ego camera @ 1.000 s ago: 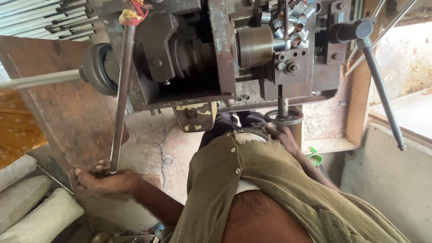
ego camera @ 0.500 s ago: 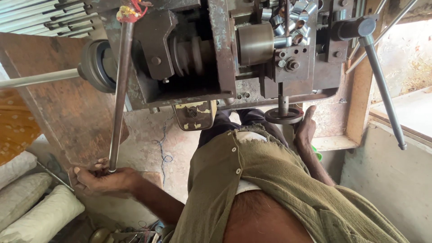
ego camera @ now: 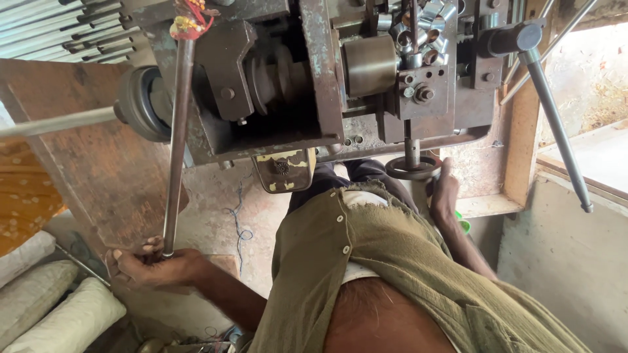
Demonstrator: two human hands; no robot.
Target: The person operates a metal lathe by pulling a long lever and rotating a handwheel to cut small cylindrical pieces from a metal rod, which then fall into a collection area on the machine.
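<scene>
Rusty workshop lathe (ego camera: 314, 78) fills the view. Left hand (ego camera: 154, 268) is closed round the long lever (ego camera: 175, 150) end for leverage; right hand (ego camera: 445, 193) grips the small handwheel (ego camera: 412, 168) rim.

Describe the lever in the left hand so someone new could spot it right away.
Start at the big rusty machine filling the top of the view. From its upper left corner, where a red and yellow thread tassel hangs, a long plain steel lever runs down to the left hand gripping its lower end. Unlike the rod on the right, it is held and tasselled.
</scene>
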